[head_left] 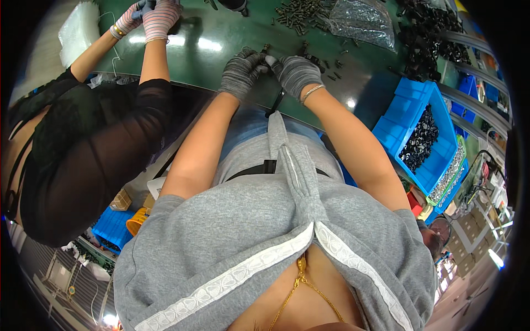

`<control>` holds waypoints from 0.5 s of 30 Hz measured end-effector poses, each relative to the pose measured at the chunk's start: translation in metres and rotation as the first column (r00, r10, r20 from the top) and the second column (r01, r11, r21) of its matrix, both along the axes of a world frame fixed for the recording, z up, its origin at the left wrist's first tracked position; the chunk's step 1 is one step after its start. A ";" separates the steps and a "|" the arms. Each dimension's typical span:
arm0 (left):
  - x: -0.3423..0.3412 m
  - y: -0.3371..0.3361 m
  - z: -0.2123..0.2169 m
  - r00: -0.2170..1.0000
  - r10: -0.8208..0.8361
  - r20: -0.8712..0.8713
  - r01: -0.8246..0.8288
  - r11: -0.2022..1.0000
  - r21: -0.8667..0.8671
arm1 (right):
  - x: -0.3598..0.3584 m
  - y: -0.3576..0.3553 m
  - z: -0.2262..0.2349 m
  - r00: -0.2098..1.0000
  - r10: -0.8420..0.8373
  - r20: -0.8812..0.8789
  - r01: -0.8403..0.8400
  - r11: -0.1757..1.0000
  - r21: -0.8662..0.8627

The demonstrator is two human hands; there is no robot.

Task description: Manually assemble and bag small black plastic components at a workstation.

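Note:
My left hand (242, 73), in a grey striped knit glove, is closed at the table's near edge. A small dark brass-coloured bolt (266, 48) stands up at its fingertips. Close beside it, my right hand (296, 75) wears a matching glove, its thumb and fingers pressed together toward the left fingertips. Whatever the right fingers pinch is hidden by the glove. Just beyond the right knuckles lie small black parts (313, 58). Several loose bolts (338, 64) are scattered to the right of that hand.
Beyond my hands lie a pile of bolts (301, 15) and a clear plastic bag (361, 23). Black parts (422, 41) heap at the far right, above a blue bin (406, 110). At left, a co-worker's gloved hands (157, 19) work at the same green table (204, 60).

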State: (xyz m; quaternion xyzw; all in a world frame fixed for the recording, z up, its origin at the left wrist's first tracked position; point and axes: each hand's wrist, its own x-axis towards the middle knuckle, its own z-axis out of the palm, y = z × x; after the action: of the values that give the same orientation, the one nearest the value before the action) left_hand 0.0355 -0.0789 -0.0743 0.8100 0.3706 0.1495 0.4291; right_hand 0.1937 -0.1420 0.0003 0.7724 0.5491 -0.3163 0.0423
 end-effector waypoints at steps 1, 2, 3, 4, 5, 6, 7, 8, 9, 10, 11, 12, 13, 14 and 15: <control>0.000 0.000 0.000 1.000 0.003 -0.005 -0.003 1.000 0.000 | 0.005 0.002 0.007 1.000 0.006 -0.012 -0.007 0.999 -0.050; -0.001 0.000 0.000 1.000 0.006 -0.007 -0.006 1.000 -0.001 | 0.008 0.002 0.010 1.000 0.012 -0.024 -0.014 0.995 -0.099; 0.000 -0.001 0.001 1.000 0.004 0.005 -0.004 1.000 0.004 | 0.011 -0.003 0.011 1.000 0.012 -0.024 -0.015 0.995 -0.101; 0.000 -0.002 0.002 1.000 0.004 0.017 -0.004 1.000 0.009 | 0.012 -0.010 0.013 0.999 0.045 0.010 -0.046 0.996 0.083; 0.000 -0.002 0.001 1.000 0.005 0.018 -0.005 1.000 0.007 | 0.012 -0.014 0.013 0.996 0.071 0.049 -0.082 0.962 0.262; 0.001 -0.002 -0.002 0.999 0.010 0.031 -0.010 1.000 -0.012 | 0.012 -0.014 0.012 0.996 0.069 0.051 -0.080 0.962 0.260; 0.002 -0.002 -0.005 0.999 0.016 0.044 -0.015 0.999 -0.030 | 0.010 -0.012 0.010 0.973 0.206 0.109 -0.223 0.958 0.180; 0.002 -0.002 -0.008 0.999 0.013 0.048 -0.011 0.999 -0.032 | 0.009 -0.009 0.008 0.927 0.341 0.156 -0.358 0.929 0.091; 0.001 -0.001 -0.012 0.998 0.024 0.059 -0.021 0.999 -0.044 | 0.008 -0.009 -0.004 0.928 0.338 0.159 -0.354 0.931 0.087; 0.003 -0.002 -0.012 0.997 0.031 0.072 -0.027 0.998 -0.059 | 0.007 -0.012 -0.016 0.911 0.365 0.193 -0.395 0.907 0.147; 0.005 -0.001 -0.012 0.997 0.023 0.079 -0.018 0.998 -0.063 | 0.007 -0.015 -0.028 0.892 0.389 0.229 -0.435 0.877 0.205; 0.002 -0.002 -0.008 0.998 0.035 0.050 -0.032 0.997 -0.064 | 0.002 -0.012 -0.025 0.892 0.391 0.227 -0.435 0.878 0.200; 0.001 -0.002 -0.006 0.999 0.046 0.023 -0.044 0.997 -0.061 | -0.003 -0.006 -0.014 0.923 0.342 0.174 -0.365 0.923 0.121; 0.000 -0.003 -0.004 0.999 0.044 0.024 -0.042 0.997 -0.062 | -0.006 -0.002 -0.007 0.950 0.287 0.125 -0.294 0.955 0.038; 0.000 -0.003 -0.003 0.999 0.042 0.021 -0.041 0.998 -0.038 | -0.007 -0.001 -0.005 0.966 0.234 0.106 -0.239 0.971 0.031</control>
State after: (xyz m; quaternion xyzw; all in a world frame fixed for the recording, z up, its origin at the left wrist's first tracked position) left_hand 0.0355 -0.0816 -0.0774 0.7923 0.3854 0.1603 0.4449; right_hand 0.1864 -0.1431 -0.0049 0.7173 0.6412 -0.2571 0.0909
